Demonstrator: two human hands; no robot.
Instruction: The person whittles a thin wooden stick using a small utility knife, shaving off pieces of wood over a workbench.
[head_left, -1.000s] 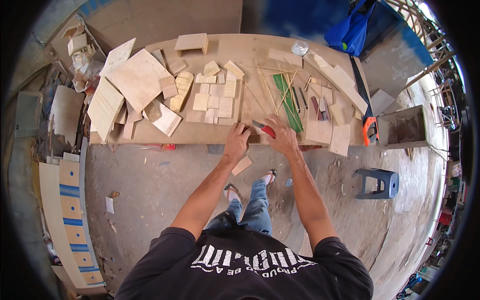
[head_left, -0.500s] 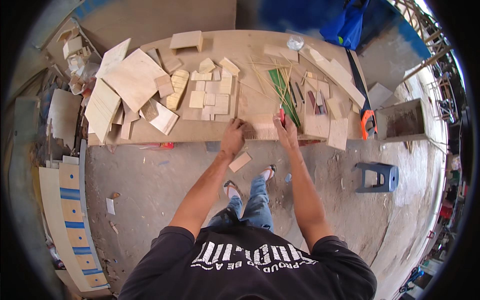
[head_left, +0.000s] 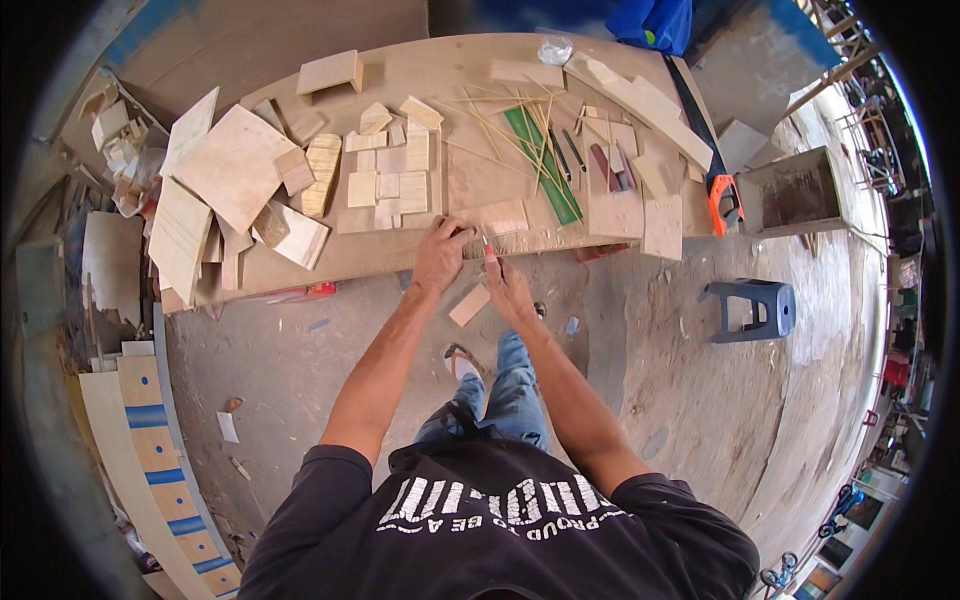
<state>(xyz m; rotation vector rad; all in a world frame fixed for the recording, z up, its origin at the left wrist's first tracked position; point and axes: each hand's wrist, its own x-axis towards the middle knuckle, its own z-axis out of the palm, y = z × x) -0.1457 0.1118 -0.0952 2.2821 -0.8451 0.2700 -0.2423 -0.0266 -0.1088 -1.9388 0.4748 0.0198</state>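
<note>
The knife is at the near edge of the table, blade pointing away from the body, with the right hand's fingers wrapped around its handle. A moment ago it was farther right, near the green strip; now it is just beside the left hand, bringing both hands' work together. The left fingers curl inward; I cannot tell whether they pinch anything. A pale board lies just beyond.

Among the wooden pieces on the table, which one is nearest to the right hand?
The pale rectangular board beyond the right hand, left of the lower end of the green strip. Other wooden pieces there lie farther left, right or back.
</note>
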